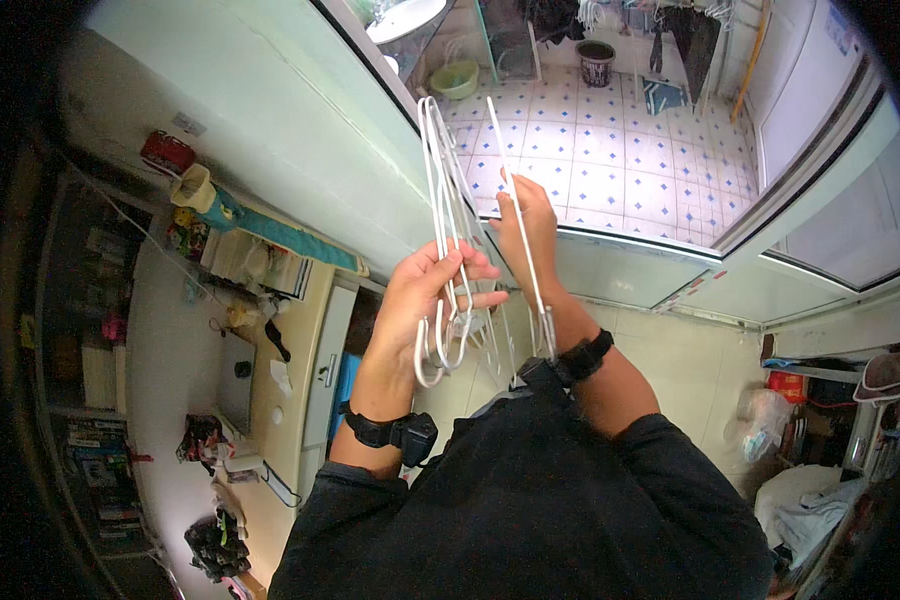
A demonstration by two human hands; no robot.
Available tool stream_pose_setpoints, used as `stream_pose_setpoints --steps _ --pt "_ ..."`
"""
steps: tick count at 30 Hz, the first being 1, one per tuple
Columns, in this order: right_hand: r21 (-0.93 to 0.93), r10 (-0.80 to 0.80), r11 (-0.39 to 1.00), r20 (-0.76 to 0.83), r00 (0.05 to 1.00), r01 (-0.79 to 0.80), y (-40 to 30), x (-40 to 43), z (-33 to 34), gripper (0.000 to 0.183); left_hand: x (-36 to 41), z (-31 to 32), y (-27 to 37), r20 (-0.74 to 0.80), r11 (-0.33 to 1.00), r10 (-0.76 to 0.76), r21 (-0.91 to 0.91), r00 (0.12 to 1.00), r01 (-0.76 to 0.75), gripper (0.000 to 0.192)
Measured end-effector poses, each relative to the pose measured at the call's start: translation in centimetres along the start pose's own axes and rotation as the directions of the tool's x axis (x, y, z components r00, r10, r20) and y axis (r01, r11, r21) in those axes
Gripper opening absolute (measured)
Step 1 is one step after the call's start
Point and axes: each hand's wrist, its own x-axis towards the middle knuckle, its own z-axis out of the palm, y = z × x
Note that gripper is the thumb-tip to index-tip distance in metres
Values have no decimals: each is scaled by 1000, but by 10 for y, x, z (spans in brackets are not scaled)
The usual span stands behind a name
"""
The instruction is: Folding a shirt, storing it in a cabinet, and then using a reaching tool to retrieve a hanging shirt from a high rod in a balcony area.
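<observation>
My left hand (pixel 409 296) grips several white clothes hangers (pixel 430 169) by their bodies. Their hooks curve towards me below the thumb, over the wrist. To the right, and apart from that bunch, my right hand (pixel 538 232) holds another white hanger (pixel 526 244) upright; its hook end hangs by my wrist in front of my black shirt (pixel 570 495). Part of the right fingers is hidden behind this hanger. Further thin hanger wires show between the two hands, and I cannot tell which hand bears them.
Ahead, a framed doorway (pixel 607 236) opens onto a tiled floor (pixel 592 157) with a black bucket (pixel 595 66) and a green basin (pixel 455 79). A desk (pixel 307 330) with a laptop (pixel 237 382) stands left. Low shelving (pixel 817 371) and pale cloth (pixel 810 499) lie right.
</observation>
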Motion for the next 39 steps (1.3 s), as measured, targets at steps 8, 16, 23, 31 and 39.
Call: stream_pose_setpoints --steps 8,16,23,31,39 --pt "-291 -24 956 47 999 37 17 -12 32 34 8 -16 -15 93 993 -113 -26 989 116 21" --pt "26 324 940 247 913 -341 55 -40 41 36 10 -31 -20 -51 983 -74 -173 996 64 24" --pt "-270 -416 396 799 433 878 1 44 71 38 -25 -105 -8 -59 979 -4 -202 998 -9 24" --pt "-125 -189 -450 981 43 885 8 109 126 26 -64 -134 5 -83 993 -91 -90 992 83 29" --pt "-201 -337 -414 940 56 888 21 112 123 10 -59 -151 2 -61 986 -161 -43 985 158 34"
